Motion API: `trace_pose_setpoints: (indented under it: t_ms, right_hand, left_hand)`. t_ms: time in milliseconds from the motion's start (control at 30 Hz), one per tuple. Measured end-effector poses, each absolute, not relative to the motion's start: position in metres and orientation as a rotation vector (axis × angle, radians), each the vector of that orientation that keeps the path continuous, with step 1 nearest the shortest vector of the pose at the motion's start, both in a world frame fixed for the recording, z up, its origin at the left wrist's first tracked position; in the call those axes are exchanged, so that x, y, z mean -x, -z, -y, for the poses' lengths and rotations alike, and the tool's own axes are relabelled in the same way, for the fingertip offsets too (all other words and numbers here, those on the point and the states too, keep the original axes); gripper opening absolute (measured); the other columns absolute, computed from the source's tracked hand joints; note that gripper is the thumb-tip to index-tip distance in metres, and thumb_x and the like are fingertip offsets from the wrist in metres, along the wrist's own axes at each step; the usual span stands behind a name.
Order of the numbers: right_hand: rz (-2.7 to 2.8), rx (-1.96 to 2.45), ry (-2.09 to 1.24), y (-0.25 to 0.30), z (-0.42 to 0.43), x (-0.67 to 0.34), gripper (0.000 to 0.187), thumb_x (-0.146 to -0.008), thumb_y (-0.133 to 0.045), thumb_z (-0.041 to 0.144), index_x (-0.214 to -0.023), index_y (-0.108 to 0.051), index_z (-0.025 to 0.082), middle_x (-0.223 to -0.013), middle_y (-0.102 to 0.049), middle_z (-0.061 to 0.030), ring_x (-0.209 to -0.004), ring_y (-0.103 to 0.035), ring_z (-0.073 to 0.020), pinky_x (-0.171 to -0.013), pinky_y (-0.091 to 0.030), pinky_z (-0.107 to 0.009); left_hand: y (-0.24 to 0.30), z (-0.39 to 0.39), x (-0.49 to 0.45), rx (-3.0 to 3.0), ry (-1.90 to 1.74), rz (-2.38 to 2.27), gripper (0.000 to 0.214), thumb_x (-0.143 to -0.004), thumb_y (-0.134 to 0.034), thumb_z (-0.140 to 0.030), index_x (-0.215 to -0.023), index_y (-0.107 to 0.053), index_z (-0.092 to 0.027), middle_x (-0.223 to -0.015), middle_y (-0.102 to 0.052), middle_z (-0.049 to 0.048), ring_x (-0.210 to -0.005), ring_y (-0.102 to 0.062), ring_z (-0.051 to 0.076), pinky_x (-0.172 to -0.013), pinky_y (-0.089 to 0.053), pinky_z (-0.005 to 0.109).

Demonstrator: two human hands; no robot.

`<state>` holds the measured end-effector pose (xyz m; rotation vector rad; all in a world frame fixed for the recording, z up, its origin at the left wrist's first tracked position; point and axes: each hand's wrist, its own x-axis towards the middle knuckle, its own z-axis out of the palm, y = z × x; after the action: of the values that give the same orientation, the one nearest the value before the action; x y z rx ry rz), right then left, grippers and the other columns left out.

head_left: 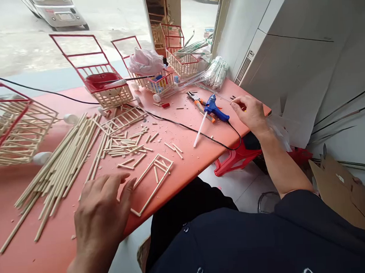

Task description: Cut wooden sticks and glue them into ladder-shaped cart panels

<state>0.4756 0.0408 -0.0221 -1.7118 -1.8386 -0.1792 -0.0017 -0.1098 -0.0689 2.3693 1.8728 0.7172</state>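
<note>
1. We are resting our left hand (102, 210) flat on the table (187, 169), well to the near-left of the glue gun (216, 108). The fingers are spread and released, gripping nothing. The thumb is lying just beside the stick frame (152, 183).
2. The stick frame is lying flat, near-left of the glue gun and close to the table's front edge, with loose sticks inside its outline.
3. Our right hand (250, 112) is touching down just right of the glue gun, fingers curled and tips on the tabletop. We cannot tell whether it is pinching anything.
4. The glue gun is lying on its side, with its white glue stick (199, 130) pointing toward us. Its cord (182, 126) is looping off the front edge and running left across the table.
5. Orange-handled pliers (199, 105) are lying just left of the glue gun. Short offcuts (128, 143) are scattered farther left, and the long sticks (64, 167) are piled beyond them.
6. Risks, as we are judging them:
   - The cord is crossing the surface left of the glue gun, so a wrist catching it could drag the gun off the table.
   - If the gun is hot, the right fingertips are sitting close enough to be burnt.
   - A nudge from the left hand could push the frame over the front edge or crack its joints.
   - Offcuts under the frame could keep it from lying flat.
</note>
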Motion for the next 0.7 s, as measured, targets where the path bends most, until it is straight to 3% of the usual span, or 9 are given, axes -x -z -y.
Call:
trace_pose_setpoints:
  t_ms: [233, 467, 700]
  right_hand:
    - [1.954, 1.867, 0.114, 0.039, -0.046, -0.44, 0.014, -0.098, -0.075, 0.032, -0.103, -0.074, 0.019, -0.112, -0.08, -0.016, -0.104, -0.072, -0.033, -0.098, -0.056, -0.046]
    - [1.956, 2.052, 0.086, 0.053, -0.058, -0.433, 0.037, -0.103, -0.076, 0.043, -0.122, -0.066, 0.013, -0.124, -0.076, -0.0243, -0.122, -0.07, -0.0395, -0.108, -0.054, -0.051]
    - [1.931, 2.035, 0.102, 0.066, -0.059, -0.437, 0.04, -0.107, -0.07, 0.045, -0.127, -0.065, 0.011, -0.129, -0.075, -0.0272, -0.123, -0.07, -0.0421, -0.11, -0.054, -0.055]
  left_hand:
    - [0.052, 0.104, -0.011, -2.43, -0.857, -1.826, 0.029, -0.115, -0.051, -0.046, -0.109, -0.07, -0.026, -0.108, -0.08, 0.0083, -0.102, -0.073, 0.033, -0.091, -0.053, 0.042]
    - [0.051, 0.091, -0.03, -2.42, -0.93, -1.706, 0.029, -0.112, -0.053, -0.045, -0.102, -0.073, -0.026, -0.101, -0.081, 0.0079, -0.098, -0.074, 0.033, -0.085, -0.053, 0.041]
    - [0.046, 0.082, -0.046, -2.399, -0.945, -1.569, 0.021, -0.109, -0.059, -0.039, -0.097, -0.072, -0.027, -0.094, -0.08, 0.0032, -0.092, -0.075, 0.027, -0.082, -0.053, 0.037]
